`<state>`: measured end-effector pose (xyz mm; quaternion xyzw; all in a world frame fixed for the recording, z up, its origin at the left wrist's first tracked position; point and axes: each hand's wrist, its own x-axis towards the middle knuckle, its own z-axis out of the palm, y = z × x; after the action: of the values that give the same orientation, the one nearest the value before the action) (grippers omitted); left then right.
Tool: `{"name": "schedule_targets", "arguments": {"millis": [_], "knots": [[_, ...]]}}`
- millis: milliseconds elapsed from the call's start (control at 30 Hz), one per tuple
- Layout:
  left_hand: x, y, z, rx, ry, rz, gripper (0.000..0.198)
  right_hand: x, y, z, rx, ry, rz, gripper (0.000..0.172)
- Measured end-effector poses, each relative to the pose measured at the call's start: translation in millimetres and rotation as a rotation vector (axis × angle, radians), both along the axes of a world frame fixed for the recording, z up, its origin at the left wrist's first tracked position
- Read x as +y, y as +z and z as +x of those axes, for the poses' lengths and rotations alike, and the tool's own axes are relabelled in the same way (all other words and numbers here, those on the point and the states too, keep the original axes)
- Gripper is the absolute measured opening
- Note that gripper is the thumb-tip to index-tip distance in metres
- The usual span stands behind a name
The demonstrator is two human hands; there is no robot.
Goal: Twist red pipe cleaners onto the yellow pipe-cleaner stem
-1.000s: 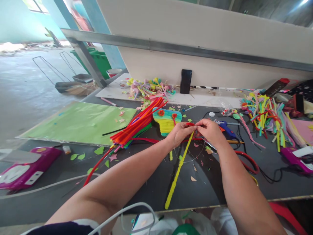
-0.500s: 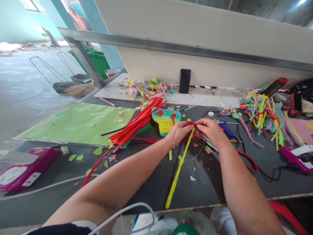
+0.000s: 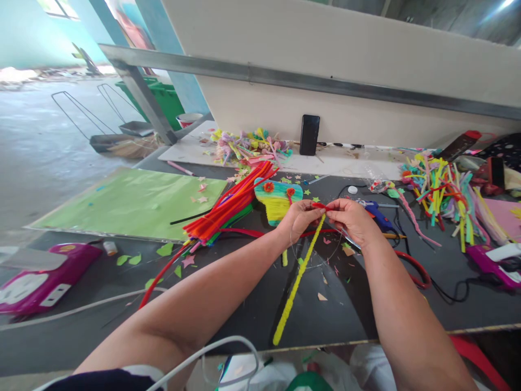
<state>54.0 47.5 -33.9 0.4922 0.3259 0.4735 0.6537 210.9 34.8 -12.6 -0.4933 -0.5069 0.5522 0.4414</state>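
My left hand (image 3: 303, 218) and my right hand (image 3: 348, 218) meet over the middle of the table, fingertips pinched on a short red pipe cleaner (image 3: 321, 206). From between them a long yellow pipe cleaner (image 3: 298, 279) slants down toward the table's front edge. Just behind my left hand lies a flat blue-and-yellow pipe-cleaner piece (image 3: 274, 202) with two orange-red pompom-like dots. A thick bundle of red and orange pipe cleaners (image 3: 232, 206) rests left of it. Near my right hand is a blue glue gun (image 3: 378, 216), partly hidden.
A green sheet (image 3: 130, 203) covers the left side. A black phone (image 3: 310, 136) leans on the back board. Piles of coloured pipe cleaners (image 3: 442, 193) lie at right and back. Magenta power strips (image 3: 52, 279) sit at both sides; paper scraps and cords are scattered about.
My hands stay pinched together in nearly the same spot. The yellow pipe cleaner's lower end has swung slightly left. The whole view has shifted a little.
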Motion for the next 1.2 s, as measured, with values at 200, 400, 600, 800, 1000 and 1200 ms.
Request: {"name": "schedule_targets", "arguments": {"millis": [200,400,600,800,1000,1200], "knots": [[-1,0.3,1,-0.029,-0.014,0.031,0.026,3,-1.1,2,0.046,-0.041,-0.021,0.024],[4,-6.2,2,-0.111,-0.06,-0.021,0.022,1,3.3,5,0.083,-0.037,-0.022,0.022],[18,9.7,-20,-0.184,-0.056,-0.085,0.028,-2,11.3,5,0.094,-0.03,-0.052,0.023],[11,24.1,-18,0.335,-0.086,0.277,0.028,-2,7.8,3,0.055,0.017,-0.068,0.021],[10,18.6,-14,0.512,-0.043,0.369,0.02,-1,7.2,4,0.085,0.065,-0.098,0.025],[10,15.9,-15,0.526,-0.011,0.355,0.019,-2,10.8,9,0.098,0.094,-0.121,0.027]]}}
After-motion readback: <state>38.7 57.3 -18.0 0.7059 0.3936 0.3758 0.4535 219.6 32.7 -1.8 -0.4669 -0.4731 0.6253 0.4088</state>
